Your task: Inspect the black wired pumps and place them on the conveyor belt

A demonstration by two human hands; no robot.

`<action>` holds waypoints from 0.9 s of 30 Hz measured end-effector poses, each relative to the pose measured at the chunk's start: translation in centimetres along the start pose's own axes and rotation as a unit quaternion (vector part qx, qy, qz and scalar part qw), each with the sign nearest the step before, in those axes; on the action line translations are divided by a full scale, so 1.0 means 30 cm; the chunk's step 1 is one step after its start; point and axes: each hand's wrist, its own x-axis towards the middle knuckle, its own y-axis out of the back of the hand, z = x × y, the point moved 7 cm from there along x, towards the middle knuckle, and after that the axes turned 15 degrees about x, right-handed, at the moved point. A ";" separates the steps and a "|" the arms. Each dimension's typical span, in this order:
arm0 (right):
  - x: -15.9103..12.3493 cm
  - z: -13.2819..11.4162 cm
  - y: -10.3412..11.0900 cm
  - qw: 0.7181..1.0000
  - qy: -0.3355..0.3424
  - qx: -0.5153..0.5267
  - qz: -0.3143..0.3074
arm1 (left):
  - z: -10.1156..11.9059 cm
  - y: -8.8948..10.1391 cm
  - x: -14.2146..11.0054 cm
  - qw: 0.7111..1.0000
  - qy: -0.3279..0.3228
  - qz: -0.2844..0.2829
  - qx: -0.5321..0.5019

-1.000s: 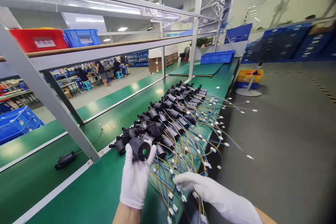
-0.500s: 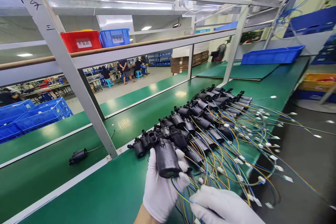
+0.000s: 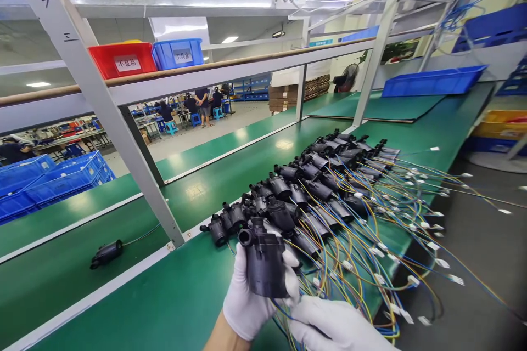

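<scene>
Cylinder of black plastic (image 3: 267, 270), long axis near upright, sits in the left white-gloved hand (image 3: 246, 301), fingers wrapped round it; just right and below, the right white-gloved hand (image 3: 331, 322) pinches its thin blue wire (image 3: 281, 310).

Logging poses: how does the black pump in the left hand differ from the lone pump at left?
The held pump is roughly upright, port end up; the lone pump lies on its side. The left hand grips the held pump; no hand touches the lone pump. The held pump's wires run down toward the right hand; the lone pump's cable runs toward a metal post. Both are black and cylindrical.
</scene>
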 end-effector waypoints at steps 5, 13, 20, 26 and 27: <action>0.002 -0.009 0.140 0.990 0.035 0.070 0.119 | 0.066 0.060 -0.027 0.961 -0.140 0.107 0.214; -0.005 -0.123 0.250 0.978 0.053 0.150 0.136 | 0.086 0.077 -0.101 0.884 -0.218 0.271 0.313; 0.009 -0.120 0.233 0.977 0.037 0.141 0.156 | 0.110 0.047 -0.093 0.870 -0.178 0.299 0.349; 0.014 -0.098 0.237 0.972 0.037 0.174 0.157 | 0.103 0.049 -0.085 0.828 -0.164 0.286 0.453; 0.015 -0.092 0.238 0.971 0.032 0.173 0.160 | 0.101 0.047 -0.084 0.827 -0.166 0.283 0.457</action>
